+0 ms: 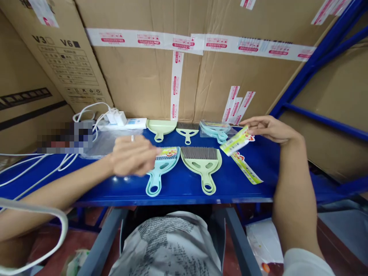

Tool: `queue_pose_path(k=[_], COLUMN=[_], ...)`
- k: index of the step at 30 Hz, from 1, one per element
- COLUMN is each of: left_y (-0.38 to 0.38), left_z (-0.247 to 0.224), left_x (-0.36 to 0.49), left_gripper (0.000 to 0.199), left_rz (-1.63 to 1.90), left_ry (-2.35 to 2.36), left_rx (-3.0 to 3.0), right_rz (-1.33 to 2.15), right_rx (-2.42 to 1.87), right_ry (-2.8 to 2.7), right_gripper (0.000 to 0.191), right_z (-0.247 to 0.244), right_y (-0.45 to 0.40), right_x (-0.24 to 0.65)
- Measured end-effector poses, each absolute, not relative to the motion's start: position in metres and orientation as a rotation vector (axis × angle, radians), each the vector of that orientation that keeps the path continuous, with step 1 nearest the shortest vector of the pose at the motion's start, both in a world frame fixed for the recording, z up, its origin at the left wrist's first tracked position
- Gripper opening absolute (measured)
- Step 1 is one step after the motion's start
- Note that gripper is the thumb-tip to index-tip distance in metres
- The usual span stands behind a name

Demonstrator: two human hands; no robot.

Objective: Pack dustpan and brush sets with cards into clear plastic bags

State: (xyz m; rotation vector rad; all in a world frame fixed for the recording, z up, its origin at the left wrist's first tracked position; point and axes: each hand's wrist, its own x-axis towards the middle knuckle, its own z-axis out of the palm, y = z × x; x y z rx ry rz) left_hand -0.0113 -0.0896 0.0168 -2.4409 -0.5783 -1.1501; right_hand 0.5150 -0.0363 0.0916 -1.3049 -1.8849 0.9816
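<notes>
My left hand (133, 155) is closed, slightly blurred, over the left part of a light blue dustpan-and-brush set (156, 172); a colourful label (169, 152) shows on its bristles beside my fingers. What the fingers hold, if anything, is hidden. At the right, my right hand (266, 128) pinches a yellow-green label card (235, 142) by its upper end. Another card (247, 168) lies below it on the blue table. Between the hands sits a green dustpan with a grey-bristled brush (202, 163), handles toward me.
Along the back lie a green dustpan (161, 128), a small brush (187, 131) and a bagged blue set (215, 130). A clear plastic bag (110, 142), a white power strip (135, 123) and cables are at left. Cardboard boxes (143, 76) rise behind; a blue frame (310, 69) stands right.
</notes>
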Motion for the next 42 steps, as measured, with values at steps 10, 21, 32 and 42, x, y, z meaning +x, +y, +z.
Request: queue_pose_path(k=[10,21,32,42], left_y=[0.012,0.003,0.000,-0.002], left_z=[0.004,0.003,0.000,-0.001], left_x=[-0.044,-0.027,-0.022,-0.020], left_gripper=[0.017,0.016,0.018,0.019], left_rz=[-1.239,-1.163,-1.092,-1.111], left_ry=[-0.666,-0.503,-0.544,-0.536], left_rx=[-1.962,-2.082,-2.153,-2.234], right_rz=[1.106,0.396,0.401,0.433], right_rx=[-1.368,-1.401,-1.253,-1.209], right_ry=[-1.983,-2.564,-2.679,-2.669], right_gripper=[0.042,0.045,0.060,0.060], right_z=[0.033,0.041,0.036,0.034], right_y=[-0.008,-0.023,-0.033,-0.032], right_x=[0.398,0.389,0.370,0.373])
